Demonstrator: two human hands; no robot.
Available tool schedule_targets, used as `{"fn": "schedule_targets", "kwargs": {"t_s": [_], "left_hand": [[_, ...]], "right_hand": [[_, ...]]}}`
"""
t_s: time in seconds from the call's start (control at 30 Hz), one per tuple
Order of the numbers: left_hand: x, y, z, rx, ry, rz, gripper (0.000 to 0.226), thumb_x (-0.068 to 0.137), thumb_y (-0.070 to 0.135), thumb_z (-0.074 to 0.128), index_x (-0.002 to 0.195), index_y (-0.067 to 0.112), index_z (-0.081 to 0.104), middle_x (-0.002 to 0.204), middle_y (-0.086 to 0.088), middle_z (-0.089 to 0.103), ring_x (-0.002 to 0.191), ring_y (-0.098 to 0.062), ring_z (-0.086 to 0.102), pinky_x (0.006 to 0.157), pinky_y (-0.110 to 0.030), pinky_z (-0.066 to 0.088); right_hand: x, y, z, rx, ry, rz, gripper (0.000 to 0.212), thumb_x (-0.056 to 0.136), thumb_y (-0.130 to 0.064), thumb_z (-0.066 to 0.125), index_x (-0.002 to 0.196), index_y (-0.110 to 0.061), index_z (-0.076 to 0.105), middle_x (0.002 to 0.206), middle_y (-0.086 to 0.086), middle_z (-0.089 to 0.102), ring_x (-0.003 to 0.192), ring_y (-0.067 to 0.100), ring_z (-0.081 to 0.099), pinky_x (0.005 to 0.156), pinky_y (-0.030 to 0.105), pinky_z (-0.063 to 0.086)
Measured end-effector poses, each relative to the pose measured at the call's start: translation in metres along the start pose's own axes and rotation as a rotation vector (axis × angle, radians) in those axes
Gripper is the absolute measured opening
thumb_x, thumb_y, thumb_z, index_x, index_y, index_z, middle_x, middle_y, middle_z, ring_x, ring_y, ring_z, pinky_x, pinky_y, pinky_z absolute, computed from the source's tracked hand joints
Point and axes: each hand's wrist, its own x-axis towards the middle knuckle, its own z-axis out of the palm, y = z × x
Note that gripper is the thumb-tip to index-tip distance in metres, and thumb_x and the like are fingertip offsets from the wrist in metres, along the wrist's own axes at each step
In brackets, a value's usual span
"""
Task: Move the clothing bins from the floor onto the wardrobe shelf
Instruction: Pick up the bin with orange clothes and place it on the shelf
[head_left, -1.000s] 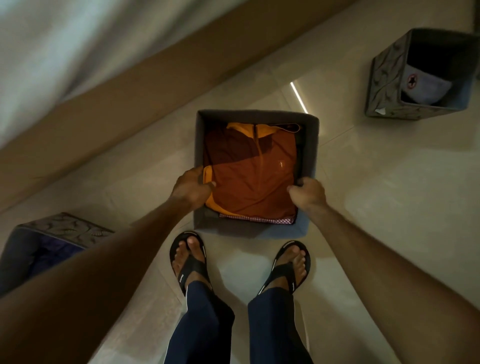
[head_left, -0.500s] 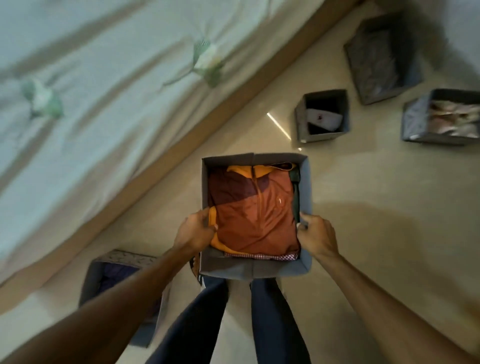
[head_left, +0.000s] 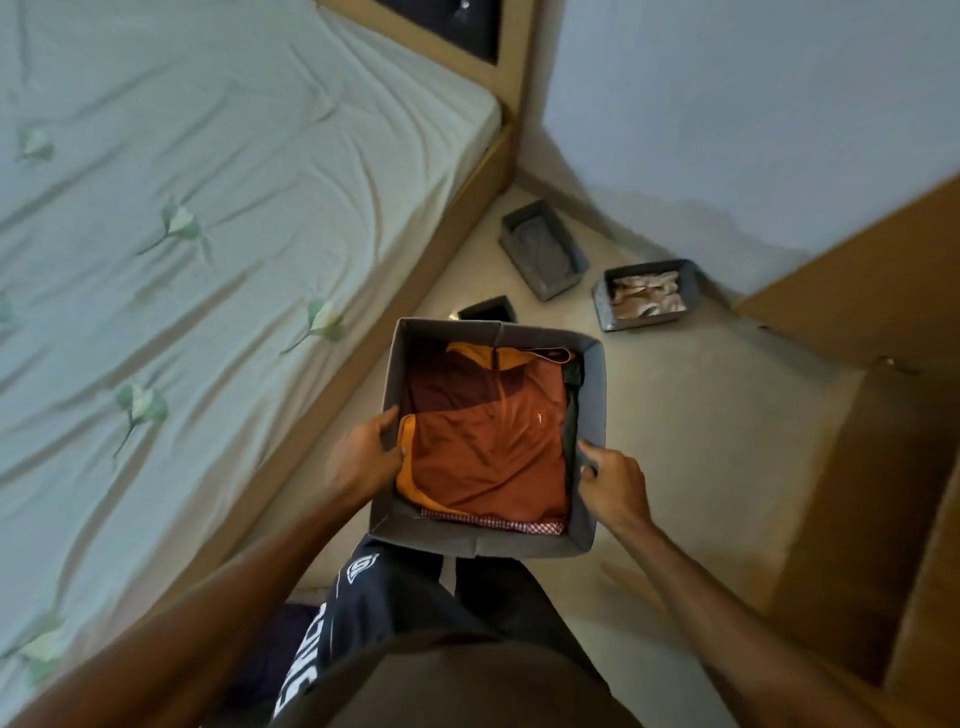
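I hold a grey fabric bin (head_left: 467, 540) at waist height, clear of the floor. It is filled with a folded rust-orange shirt (head_left: 488, 447) over a checked cloth. My left hand (head_left: 366, 457) grips the bin's left wall, thumb inside. My right hand (head_left: 610, 486) grips the right wall the same way. Three more grey bins stand on the floor beyond: a long one with grey cloth (head_left: 543, 249), one with pale clothes (head_left: 647, 293), and a small dark one (head_left: 488, 310) partly hidden behind the held bin.
A bed with a pale green sheet (head_left: 208, 234) and wooden frame runs along my left. A wooden wardrobe panel (head_left: 872, 467) stands at the right. A blue-grey wall (head_left: 727, 104) closes the far end. A narrow strip of beige floor (head_left: 691, 441) lies between.
The bin has come up off the floor to waist height in both hands. My view has lifted, so my feet are hidden and the far bins, wall and wardrobe now show.
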Motion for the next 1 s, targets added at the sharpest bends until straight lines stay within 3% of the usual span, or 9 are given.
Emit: {"fn": "schedule_targets", "kwargs": {"t_s": [0.17,0.3,0.5,0.6,0.7,0.73,0.83,0.9,1.0], "left_hand": [[0.029,0.078,0.002,0.062,-0.067,0.128,0.072,0.077,0.028,0.07,0.144,0.019,0.045,0.14,-0.007,0.056,0.125,-0.025,0.056,0.098,-0.035,0.046],[0.067,0.158,0.007,0.136,-0.115,0.285,0.065,0.081,0.013,0.065,0.142,0.021,0.047,0.136,-0.01,0.059,0.118,-0.027,0.06,0.095,-0.038,0.051],[0.113,0.311,0.027,0.204,-0.202,0.621,0.057,0.083,0.013,0.062,0.138,0.024,0.051,0.126,-0.009,0.066,0.089,-0.027,0.069,0.07,-0.032,0.055],[0.119,0.394,0.051,0.253,-0.201,0.752,0.058,0.077,0.029,0.057,0.134,0.034,0.055,0.121,-0.006,0.07,0.1,-0.027,0.068,0.082,-0.039,0.057],[0.115,0.47,0.086,0.257,-0.248,0.84,0.051,0.082,0.032,0.059,0.132,0.038,0.056,0.122,-0.002,0.069,0.104,-0.025,0.068,0.09,-0.041,0.056],[0.114,0.495,0.101,0.254,-0.256,0.885,0.049,0.083,0.03,0.061,0.131,0.036,0.057,0.12,-0.002,0.07,0.101,-0.024,0.069,0.089,-0.039,0.056],[0.098,0.57,0.147,0.232,-0.244,0.999,0.046,0.08,0.026,0.065,0.125,0.035,0.063,0.115,-0.002,0.072,0.096,-0.022,0.07,0.089,-0.035,0.055],[0.084,0.612,0.175,0.204,-0.244,1.05,0.044,0.079,0.029,0.067,0.122,0.037,0.065,0.112,0.0,0.074,0.091,-0.021,0.07,0.087,-0.034,0.055],[0.055,0.671,0.22,0.201,-0.282,1.129,0.044,0.077,0.034,0.066,0.12,0.04,0.065,0.111,0.003,0.074,0.092,-0.02,0.07,0.089,-0.035,0.055]], "right_hand": [[0.019,0.013,-0.062,0.099,0.165,0.077,0.043,0.092,-0.003,0.049,0.133,-0.013,0.056,0.133,0.011,0.06,0.116,0.031,0.061,0.095,0.031,0.049],[0.039,0.029,-0.108,0.161,0.284,0.155,0.043,0.091,-0.004,0.049,0.131,-0.015,0.059,0.129,0.012,0.063,0.112,0.033,0.063,0.093,0.034,0.051],[0.051,0.065,-0.19,0.252,0.583,0.294,0.039,0.09,-0.003,0.051,0.124,-0.015,0.065,0.121,0.01,0.069,0.103,0.031,0.067,0.083,0.031,0.053],[0.049,0.091,-0.234,0.324,0.735,0.363,0.037,0.09,-0.001,0.052,0.12,-0.015,0.068,0.119,0.011,0.069,0.097,0.03,0.069,0.082,0.033,0.054],[0.046,0.122,-0.274,0.381,0.872,0.451,0.035,0.09,-0.002,0.053,0.118,-0.015,0.07,0.106,0.012,0.074,0.066,0.012,0.063,0.066,0.023,0.045],[0.045,0.134,-0.288,0.397,0.916,0.483,0.034,0.091,-0.003,0.053,0.117,-0.016,0.07,0.105,0.012,0.074,0.064,0.013,0.062,0.064,0.022,0.042],[0.039,0.178,-0.332,0.456,1.045,0.543,0.032,0.092,-0.006,0.053,0.116,-0.017,0.071,0.115,0.008,0.072,0.095,0.028,0.069,0.077,0.027,0.05],[0.033,0.206,-0.357,0.489,1.103,0.564,0.031,0.093,-0.006,0.053,0.115,-0.016,0.071,0.117,0.007,0.071,0.1,0.028,0.068,0.079,0.027,0.048],[0.017,0.248,-0.394,0.524,1.173,0.615,0.031,0.095,-0.007,0.05,0.116,-0.018,0.07,0.11,0.012,0.073,0.066,0.011,0.06,0.059,0.02,0.04]]}}
